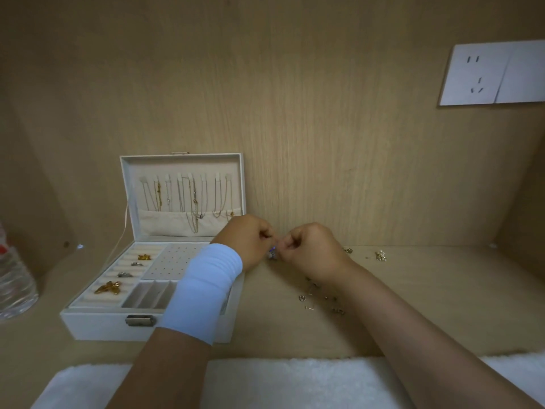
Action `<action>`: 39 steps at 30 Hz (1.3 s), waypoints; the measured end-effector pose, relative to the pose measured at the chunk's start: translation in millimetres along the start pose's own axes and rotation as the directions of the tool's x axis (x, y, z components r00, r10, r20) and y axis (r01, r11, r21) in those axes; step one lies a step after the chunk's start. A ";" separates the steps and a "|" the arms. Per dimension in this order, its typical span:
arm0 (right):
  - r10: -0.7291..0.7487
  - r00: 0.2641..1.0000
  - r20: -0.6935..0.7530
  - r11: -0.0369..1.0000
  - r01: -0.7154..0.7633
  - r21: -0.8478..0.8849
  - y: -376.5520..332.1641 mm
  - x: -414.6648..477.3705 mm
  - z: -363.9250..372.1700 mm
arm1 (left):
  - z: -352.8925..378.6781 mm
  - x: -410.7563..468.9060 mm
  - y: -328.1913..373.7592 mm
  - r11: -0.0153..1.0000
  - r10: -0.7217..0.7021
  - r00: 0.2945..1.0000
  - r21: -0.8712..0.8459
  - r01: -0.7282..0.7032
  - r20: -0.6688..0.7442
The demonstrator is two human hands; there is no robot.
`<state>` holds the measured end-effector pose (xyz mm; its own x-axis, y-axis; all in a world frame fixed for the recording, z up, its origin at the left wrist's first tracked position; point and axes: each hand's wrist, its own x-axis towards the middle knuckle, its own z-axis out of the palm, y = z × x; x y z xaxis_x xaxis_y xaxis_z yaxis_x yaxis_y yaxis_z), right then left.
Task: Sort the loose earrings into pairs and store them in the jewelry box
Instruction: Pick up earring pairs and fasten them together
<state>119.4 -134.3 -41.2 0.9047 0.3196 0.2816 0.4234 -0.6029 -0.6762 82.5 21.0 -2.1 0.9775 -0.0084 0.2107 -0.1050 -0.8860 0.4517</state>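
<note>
Barely begun, I'd say: left hand [250,240] and right hand [309,246] both pinch one small earring [272,254] just right of the open jewelry box [97,323], its holed panel [174,261] seemingly bare, while loose earrings [337,310] lie scattered toward the surface's [442,290] back edge.

The white jewelry box [97,323] sits at the left of the counter [427,305], its lid upright with necklaces [191,199] hanging inside, and gold and silver pieces [109,287] lie in the ring rolls beside a perforated earring panel [174,261]. Loose earrings [321,299] lie scattered just right of the box, with a pearl cluster [381,255] farther back. One small bluish earring [272,253] is pinched between the left grip [250,240] and the right grip [312,246].
</note>
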 end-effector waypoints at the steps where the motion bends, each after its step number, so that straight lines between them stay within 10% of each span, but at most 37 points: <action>1: 0.007 1.000 -0.009 0.997 -0.006 0.075 -2.6 -0.6 -1.0 | -1.5 -0.5 -1.3 1.000 -0.001 1.000 -0.014 0.001 -0.011; 8: -0.064 0.997 -0.032 0.969 0.070 0.237 -28.9 -13.2 -15.9 | -19.1 -15.2 -3.5 0.977 -0.047 0.996 -0.211 0.030 -0.076; 21: -0.407 0.912 -0.046 0.912 0.403 -0.077 -102.1 -8.7 10.3 | -61.1 -66.1 -57.5 0.822 -0.127 0.984 -0.568 0.033 -0.127; 31: -0.250 0.968 0.012 0.844 0.211 0.493 -107.1 -0.5 34.7 | -59.9 -73.0 -85.4 0.679 -0.172 0.977 -0.734 0.027 -0.123; 39: -0.269 0.963 -0.014 0.891 0.254 0.377 -89.9 1.0 36.2 | -45.9 -70.0 -83.4 0.653 -0.173 0.979 -0.757 0.029 -0.112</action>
<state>80.5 -53.2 -4.7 0.7580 0.4600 0.4624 0.5896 -0.1802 -0.7874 14.5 116.8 -14.8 0.9543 0.1968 0.2247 -0.1783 -0.2282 0.9571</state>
